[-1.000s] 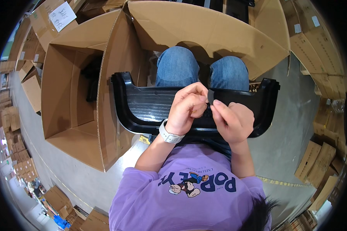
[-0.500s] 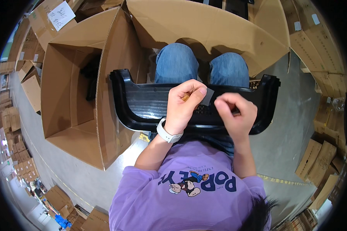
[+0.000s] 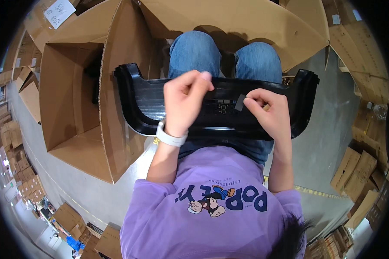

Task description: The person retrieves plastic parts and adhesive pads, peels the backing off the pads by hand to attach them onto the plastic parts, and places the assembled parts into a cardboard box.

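Head view, left hand [image 3: 183, 101] covering black tray [image 3: 138, 108] middle, right hand [image 3: 268, 112] pinching grey tab [image 3: 240, 102]

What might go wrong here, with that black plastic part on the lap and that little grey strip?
The small grey strip is pinched only at the right hand fingertips, so it might fold or land crooked. The black plastic tray-like part rests loosely across the knees and could slide off. The left hand is raised above it rather than pressing it down, so it may shift.

Single head fisheye, looking steeply down, close over lap and hands.
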`<state>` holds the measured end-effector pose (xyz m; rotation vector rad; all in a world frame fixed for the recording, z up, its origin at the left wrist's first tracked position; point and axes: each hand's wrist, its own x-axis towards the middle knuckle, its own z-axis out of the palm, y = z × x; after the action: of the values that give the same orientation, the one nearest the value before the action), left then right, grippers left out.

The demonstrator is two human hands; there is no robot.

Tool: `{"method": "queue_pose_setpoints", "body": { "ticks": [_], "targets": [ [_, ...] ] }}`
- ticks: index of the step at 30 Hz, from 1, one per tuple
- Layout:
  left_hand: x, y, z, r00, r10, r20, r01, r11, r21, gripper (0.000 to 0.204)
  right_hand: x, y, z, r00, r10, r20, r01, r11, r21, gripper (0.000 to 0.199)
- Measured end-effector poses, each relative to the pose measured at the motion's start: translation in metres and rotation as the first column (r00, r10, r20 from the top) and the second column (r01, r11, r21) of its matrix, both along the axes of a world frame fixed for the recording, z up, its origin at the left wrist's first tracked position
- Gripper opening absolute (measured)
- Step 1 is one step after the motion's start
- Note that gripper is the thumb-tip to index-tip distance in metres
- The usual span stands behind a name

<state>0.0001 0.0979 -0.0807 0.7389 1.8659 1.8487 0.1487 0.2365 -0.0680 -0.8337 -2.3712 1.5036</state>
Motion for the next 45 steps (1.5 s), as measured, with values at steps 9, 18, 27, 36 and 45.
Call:
{"method": "queue_pose_setpoints", "body": {
  "ticks": [9, 18, 27, 36, 45],
  "targets": [
    [-0.005, -0.017, -0.009, 0.947, -0.113, 0.302, 0.13, 0.991, -0.037, 0.038, 0.008, -0.003, -0.025, 0.971, 0.129, 0.201, -0.144, 0.988, 0.061, 0.012],
    [-0.005, -0.017, -0.011, 0.95, -0.129, 0.283, 0.154, 0.986, -0.07, 0.032, 0.005, 0.002, -0.021, 0.95, 0.171, 0.262, -0.195, 0.978, 0.067, 0.012],
    [-0.005, -0.017, -0.014, 0.949, -0.139, 0.283, 0.164, 0.984, -0.065, 0.03, 0.008, 0.008, -0.022, 0.951, 0.191, 0.243, -0.197, 0.98, 0.001, 0.013],
    [-0.005, -0.017, -0.017, 0.951, -0.142, 0.276, 0.172, 0.981, -0.086, 0.03, 0.006, 0.003, -0.026, 0.962, 0.188, 0.196, -0.202, 0.978, 0.053, 0.012],
    [-0.005, -0.018, -0.018, 0.95, -0.142, 0.277, 0.175, 0.98, -0.098, 0.03, 0.005, -0.001, -0.027, 0.965, 0.176, 0.196, -0.2, 0.974, 0.109, 0.011]
  ]
}}
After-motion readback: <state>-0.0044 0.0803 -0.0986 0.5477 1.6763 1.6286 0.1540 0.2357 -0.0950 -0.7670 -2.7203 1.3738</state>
